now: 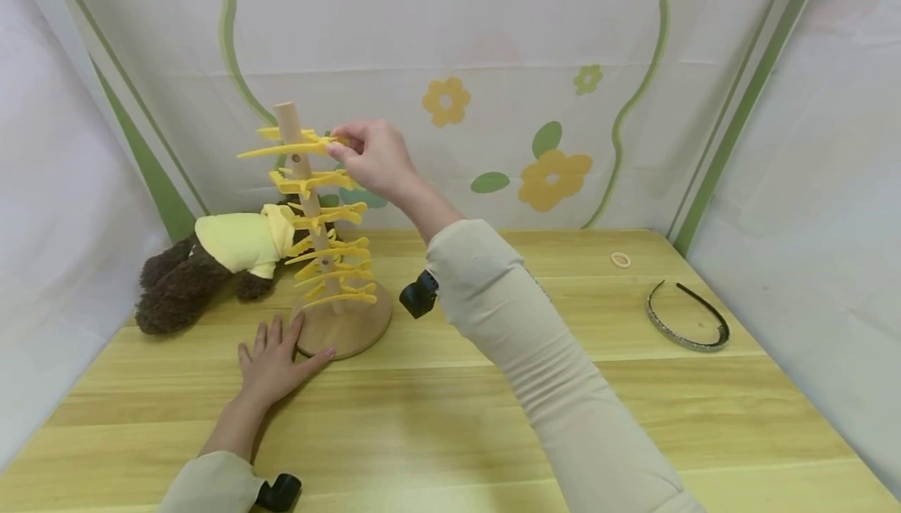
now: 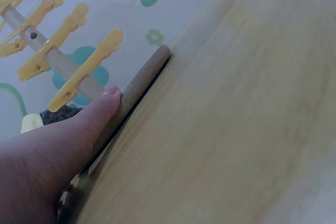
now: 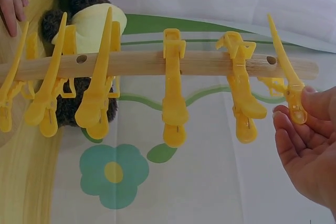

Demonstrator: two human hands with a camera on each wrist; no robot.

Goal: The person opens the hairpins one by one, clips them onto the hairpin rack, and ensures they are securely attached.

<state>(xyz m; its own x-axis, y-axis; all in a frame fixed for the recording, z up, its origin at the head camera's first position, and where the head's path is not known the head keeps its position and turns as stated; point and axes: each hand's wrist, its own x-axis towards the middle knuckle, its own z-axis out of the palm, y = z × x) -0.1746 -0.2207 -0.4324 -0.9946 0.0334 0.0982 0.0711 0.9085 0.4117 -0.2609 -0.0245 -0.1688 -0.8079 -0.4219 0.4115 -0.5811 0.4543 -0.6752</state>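
Observation:
My right hand (image 1: pixel 380 157) pinches the tail end of a yellow alligator hair clip (image 3: pixel 285 66) between thumb and fingers. That clip is near the top of an upright wooden post (image 3: pixel 205 63), one arm in front of the wood and one behind. Below it, several more yellow hair clips (image 1: pixel 331 222) are clamped along the post at different heights. My left hand (image 1: pixel 273 368) lies with fingers spread at the round wooden base (image 1: pixel 362 331). In the left wrist view, its thumb (image 2: pixel 107 100) touches the base's edge.
A dark brown plush toy (image 1: pixel 176 278) in a yellow hoodie (image 1: pixel 235 241) lies behind and left of the post. On the table's right are a glittery headband (image 1: pixel 693 341) and a small beige ring (image 1: pixel 620 260). Printed fabric walls (image 1: pixel 394 44) surround the wooden table (image 1: pixel 436 419).

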